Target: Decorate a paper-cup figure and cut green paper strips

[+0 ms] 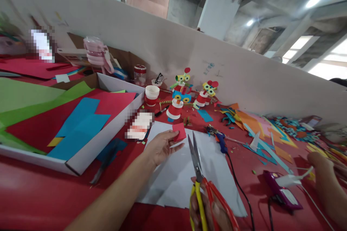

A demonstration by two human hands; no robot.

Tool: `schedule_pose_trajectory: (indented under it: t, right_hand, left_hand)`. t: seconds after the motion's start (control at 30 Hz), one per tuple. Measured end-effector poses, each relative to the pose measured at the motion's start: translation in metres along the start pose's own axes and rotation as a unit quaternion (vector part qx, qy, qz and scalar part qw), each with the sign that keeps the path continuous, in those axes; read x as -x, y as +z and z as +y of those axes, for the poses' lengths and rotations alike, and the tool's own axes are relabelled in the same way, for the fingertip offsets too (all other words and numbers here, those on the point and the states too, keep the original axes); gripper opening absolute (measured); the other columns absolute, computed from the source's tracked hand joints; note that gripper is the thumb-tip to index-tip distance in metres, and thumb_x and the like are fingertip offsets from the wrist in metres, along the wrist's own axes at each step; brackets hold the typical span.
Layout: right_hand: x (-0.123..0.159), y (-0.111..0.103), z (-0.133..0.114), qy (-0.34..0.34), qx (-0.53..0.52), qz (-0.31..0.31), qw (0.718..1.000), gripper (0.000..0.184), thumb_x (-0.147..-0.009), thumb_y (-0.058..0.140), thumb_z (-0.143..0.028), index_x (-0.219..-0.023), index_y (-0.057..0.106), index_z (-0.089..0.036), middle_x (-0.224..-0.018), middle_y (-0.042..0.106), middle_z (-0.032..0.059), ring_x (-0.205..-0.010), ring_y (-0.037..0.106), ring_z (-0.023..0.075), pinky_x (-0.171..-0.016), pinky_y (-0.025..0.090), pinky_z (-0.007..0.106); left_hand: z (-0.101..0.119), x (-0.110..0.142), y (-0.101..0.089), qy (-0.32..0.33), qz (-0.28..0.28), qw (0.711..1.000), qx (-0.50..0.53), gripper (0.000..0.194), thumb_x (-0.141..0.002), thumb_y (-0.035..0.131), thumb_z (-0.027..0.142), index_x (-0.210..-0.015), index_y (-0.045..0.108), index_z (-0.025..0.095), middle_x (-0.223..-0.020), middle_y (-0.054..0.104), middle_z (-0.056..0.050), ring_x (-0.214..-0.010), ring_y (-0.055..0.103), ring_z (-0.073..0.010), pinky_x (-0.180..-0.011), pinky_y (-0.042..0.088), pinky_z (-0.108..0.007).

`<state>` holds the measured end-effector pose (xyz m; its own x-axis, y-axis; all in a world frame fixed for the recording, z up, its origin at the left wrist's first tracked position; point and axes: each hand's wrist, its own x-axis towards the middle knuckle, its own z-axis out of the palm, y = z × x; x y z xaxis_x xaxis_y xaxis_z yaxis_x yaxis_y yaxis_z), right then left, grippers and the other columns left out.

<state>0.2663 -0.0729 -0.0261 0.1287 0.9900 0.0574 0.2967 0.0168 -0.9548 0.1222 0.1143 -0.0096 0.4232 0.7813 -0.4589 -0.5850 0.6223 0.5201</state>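
One red paper (180, 131) over a white sheet (219, 175) | my left hand (162, 149) pinches its edge, seemingly to leave the rest clear | my right hand (209, 207) grips scissors (199, 176), blades parted, aimed away from me

White paper (219, 178) on red table (32, 184)

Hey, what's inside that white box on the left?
Inside the white box, blue pieces lie over red paper, with green paper and a yellow scrap visible. Whatever lies beneath these is hidden.
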Motion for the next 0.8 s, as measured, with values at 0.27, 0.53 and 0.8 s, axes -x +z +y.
schedule_pose_trajectory:
  t: [0.27, 0.53, 0.8]
  right_hand:
    - [-0.017, 0.017, -0.008, 0.038, -0.09, 0.001, 0.995, 0.058, -0.065, 0.073, -0.056, -0.12, 0.062, -0.041, -0.079, 0.066, 0.0044, -0.07, 0.067, 0.0257, -0.041, 0.046, 0.028]
    - [0.002, 0.028, -0.011, 0.124, -0.203, -0.037, 0.971, 0.059, -0.067, 0.07, -0.062, -0.121, 0.058, -0.043, -0.074, 0.057, -0.0004, -0.039, 0.048, 0.0113, -0.033, 0.034, 0.024]
    - [0.018, 0.023, -0.014, 0.142, -0.215, -0.09, 0.962, 0.04, -0.091, 0.056, -0.052, -0.121, 0.055, -0.026, -0.086, 0.064, 0.002, -0.058, 0.059, 0.0122, -0.046, 0.048, 0.024]
  left_hand:
    - [-0.017, 0.026, 0.005, 0.103, -0.038, 0.993, 0.034, 0.015, -0.07, 0.076, 0.012, -0.064, 0.062, 0.013, -0.068, 0.067, -0.001, -0.064, 0.063, -0.0103, -0.077, 0.06, -0.03]
    - [-0.048, 0.065, 0.015, 0.129, 0.029, 0.987, 0.092, 0.023, -0.061, 0.084, 0.022, -0.065, 0.062, 0.014, -0.071, 0.068, 0.0, -0.069, 0.065, -0.0106, -0.076, 0.058, -0.026]
    - [-0.054, 0.081, 0.015, 0.146, 0.032, 0.986, 0.078, 0.022, -0.063, 0.084, 0.023, -0.067, 0.064, 0.015, -0.074, 0.069, 0.0, -0.071, 0.065, -0.0111, -0.075, 0.058, -0.026]
